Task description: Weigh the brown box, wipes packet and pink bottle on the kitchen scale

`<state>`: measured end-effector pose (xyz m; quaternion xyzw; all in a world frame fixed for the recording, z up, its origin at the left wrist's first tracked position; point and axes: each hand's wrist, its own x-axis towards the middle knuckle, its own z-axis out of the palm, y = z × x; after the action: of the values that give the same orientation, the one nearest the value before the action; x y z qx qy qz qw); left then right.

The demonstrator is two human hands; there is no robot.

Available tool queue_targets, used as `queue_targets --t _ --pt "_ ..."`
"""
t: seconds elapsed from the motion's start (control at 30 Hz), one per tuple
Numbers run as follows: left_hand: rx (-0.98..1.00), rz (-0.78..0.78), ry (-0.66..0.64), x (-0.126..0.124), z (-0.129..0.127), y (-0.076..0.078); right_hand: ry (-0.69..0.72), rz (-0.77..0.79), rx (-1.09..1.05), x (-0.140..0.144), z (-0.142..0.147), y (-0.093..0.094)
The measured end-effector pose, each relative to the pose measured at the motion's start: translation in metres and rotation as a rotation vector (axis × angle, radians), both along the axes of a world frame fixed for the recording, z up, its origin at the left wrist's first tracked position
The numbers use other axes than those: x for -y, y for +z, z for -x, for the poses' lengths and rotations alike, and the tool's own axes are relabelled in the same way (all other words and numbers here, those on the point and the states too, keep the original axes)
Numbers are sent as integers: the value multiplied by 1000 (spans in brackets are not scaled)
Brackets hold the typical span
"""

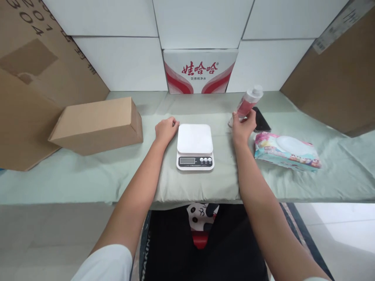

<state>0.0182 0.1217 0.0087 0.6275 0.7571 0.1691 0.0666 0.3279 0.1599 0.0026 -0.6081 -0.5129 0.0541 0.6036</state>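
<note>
Bottle (246, 106) gripped in right hand (243, 125), partly covered, left hand (166, 129) curled shut, palm hidden

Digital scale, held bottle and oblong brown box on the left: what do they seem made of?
Digital scale: probably hard plastic, smooth and white, with rounded moulded edges.
Bottle: likely plastic, since its upper part looks translucent; glass isn't ruled out.
Oblong box: cardboard, matte brown with straight folded edges.

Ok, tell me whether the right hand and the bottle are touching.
Touching: the head view shows the right hand gripping the tilted bottle around its lower part.
</note>
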Motion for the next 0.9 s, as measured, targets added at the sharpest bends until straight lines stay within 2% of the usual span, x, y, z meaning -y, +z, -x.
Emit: queue_targets --t 0.17,0.3,0.37,0.43,0.5,0.57,0.63,0.73,0.8,0.83,0.9 --pt "27 -8 0 0 0 0 19 31 -28 -6 -3 -8" --pt "60 -12 3 0 -1 0 -25 54 -29 7 4 9" --pt "98 -41 22 1 -1 2 -58 -2 -14 34 6 27" --pt "149 -130 64 5 1 9 -76 -119 34 75 -2 43" --pt "202 -277 101 15 0 21 -154 -270 122 124 -24 50" --pt "273 -415 40 32 -12 38 -314 -326 152 167 -63 45" --pt "367 -474 -172 52 -40 57 -386 -248 131 194 -111 32" --pt "474 -364 -630 74 -118 73 -303 -40 -118 200 -176 9" --pt "506 -209 -888 77 -179 68 -173 82 -384 190 -201 0" --pt "509 -110 -959 74 -208 62 -112 119 -496 184 -207 -2" --pt "555 105 -963 63 -255 45 -20 139 -636 171 -207 -2"
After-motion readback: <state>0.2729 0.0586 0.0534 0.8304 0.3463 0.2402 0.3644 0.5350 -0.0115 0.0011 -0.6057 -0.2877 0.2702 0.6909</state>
